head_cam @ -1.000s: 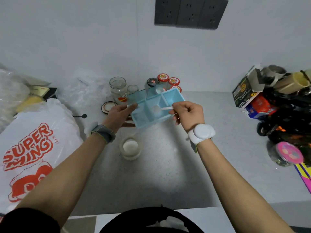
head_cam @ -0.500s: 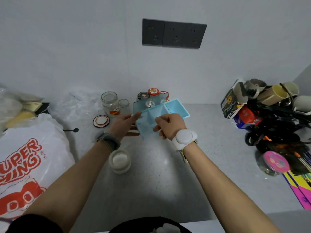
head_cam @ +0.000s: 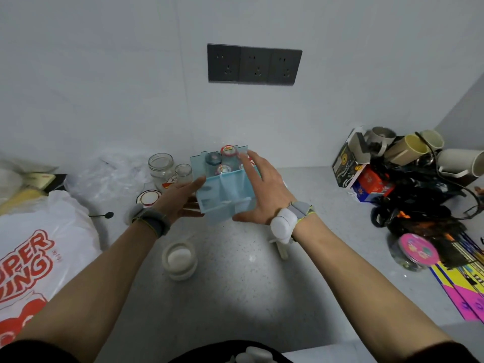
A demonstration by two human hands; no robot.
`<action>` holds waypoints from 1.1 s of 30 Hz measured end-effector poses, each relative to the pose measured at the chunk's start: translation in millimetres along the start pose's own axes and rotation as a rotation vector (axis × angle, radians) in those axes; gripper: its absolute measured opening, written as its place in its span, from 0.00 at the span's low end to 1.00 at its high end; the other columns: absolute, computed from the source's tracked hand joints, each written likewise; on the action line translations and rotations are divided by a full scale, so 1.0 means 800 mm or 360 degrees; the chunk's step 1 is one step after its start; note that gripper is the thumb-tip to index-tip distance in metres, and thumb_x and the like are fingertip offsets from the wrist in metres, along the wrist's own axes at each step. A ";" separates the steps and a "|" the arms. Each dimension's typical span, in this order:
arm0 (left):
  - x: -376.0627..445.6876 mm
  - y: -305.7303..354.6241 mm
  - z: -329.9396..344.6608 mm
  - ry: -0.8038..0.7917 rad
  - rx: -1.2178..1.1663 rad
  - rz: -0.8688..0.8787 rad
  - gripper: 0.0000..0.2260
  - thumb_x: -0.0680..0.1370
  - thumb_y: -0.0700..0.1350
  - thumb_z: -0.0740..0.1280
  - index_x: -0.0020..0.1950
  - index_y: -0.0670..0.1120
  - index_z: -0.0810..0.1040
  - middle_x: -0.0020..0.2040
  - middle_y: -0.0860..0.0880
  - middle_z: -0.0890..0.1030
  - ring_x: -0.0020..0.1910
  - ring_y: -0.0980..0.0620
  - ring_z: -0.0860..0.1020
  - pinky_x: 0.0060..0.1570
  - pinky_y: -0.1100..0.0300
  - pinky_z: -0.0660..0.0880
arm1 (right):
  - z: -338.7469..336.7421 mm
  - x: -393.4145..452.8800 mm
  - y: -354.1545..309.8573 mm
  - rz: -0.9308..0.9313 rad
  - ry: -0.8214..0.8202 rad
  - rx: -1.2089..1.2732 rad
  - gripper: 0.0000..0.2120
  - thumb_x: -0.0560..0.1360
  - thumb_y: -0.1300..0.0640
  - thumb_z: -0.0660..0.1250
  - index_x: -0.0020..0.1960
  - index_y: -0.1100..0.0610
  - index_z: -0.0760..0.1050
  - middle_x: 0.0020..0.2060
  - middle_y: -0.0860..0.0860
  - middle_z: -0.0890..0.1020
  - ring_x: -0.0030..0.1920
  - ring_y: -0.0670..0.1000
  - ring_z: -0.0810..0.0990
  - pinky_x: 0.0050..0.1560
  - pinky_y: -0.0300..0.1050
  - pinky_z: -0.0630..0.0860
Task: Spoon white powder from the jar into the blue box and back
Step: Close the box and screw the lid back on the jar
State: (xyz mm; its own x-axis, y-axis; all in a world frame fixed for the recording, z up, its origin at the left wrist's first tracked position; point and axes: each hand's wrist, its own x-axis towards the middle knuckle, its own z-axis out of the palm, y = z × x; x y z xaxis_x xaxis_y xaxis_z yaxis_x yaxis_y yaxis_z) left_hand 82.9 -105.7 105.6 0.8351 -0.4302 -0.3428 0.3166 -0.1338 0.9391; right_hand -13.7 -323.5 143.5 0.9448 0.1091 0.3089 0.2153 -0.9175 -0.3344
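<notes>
Left hand (head_cam: 180,196) grips blue box (head_cam: 225,199); right hand (head_cam: 264,189) open, fingers spread over it. Powder jar (head_cam: 179,260) below. Next: likely pick up spoon.

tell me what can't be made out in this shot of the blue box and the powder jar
Head view only:
- Blue box: contents too blurred to tell; right hand covers its right side.
- Left hand: fingertips hidden behind the box.
- Spoon: cannot be found.
- Jar: powder depth unreadable from above.
- Small jars behind the box: seen only through its lid.
</notes>
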 end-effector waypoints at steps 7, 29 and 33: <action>0.000 -0.003 -0.009 -0.0085 -0.0031 -0.0032 0.41 0.51 0.70 0.78 0.55 0.45 0.82 0.51 0.42 0.84 0.50 0.43 0.83 0.49 0.50 0.80 | -0.009 0.006 -0.004 0.0159 -0.0013 0.0288 0.62 0.57 0.46 0.79 0.76 0.47 0.39 0.69 0.51 0.67 0.66 0.54 0.69 0.61 0.47 0.70; 0.007 0.000 0.017 0.0034 -0.0458 -0.0677 0.48 0.59 0.82 0.57 0.64 0.49 0.77 0.53 0.42 0.81 0.52 0.39 0.79 0.46 0.38 0.77 | 0.067 0.001 0.000 -0.0512 0.0383 -0.0190 0.08 0.71 0.59 0.65 0.47 0.59 0.81 0.41 0.54 0.83 0.38 0.59 0.82 0.27 0.51 0.78; 0.003 0.016 0.021 -0.0071 -0.0516 -0.0796 0.37 0.69 0.75 0.58 0.58 0.44 0.78 0.54 0.38 0.80 0.54 0.36 0.77 0.60 0.38 0.70 | 0.079 0.001 0.003 -0.0630 0.0367 -0.0253 0.12 0.65 0.63 0.75 0.47 0.60 0.82 0.42 0.54 0.84 0.38 0.57 0.82 0.26 0.46 0.77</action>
State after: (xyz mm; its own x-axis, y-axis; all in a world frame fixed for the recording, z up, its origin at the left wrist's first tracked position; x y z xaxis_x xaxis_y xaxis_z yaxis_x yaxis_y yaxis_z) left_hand 81.4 -123.4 117.5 0.5317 -0.4234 -0.7335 0.7935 -0.0537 0.6062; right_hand 3.1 -301.1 86.6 0.7148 0.3906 0.5801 0.4897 -0.8718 -0.0165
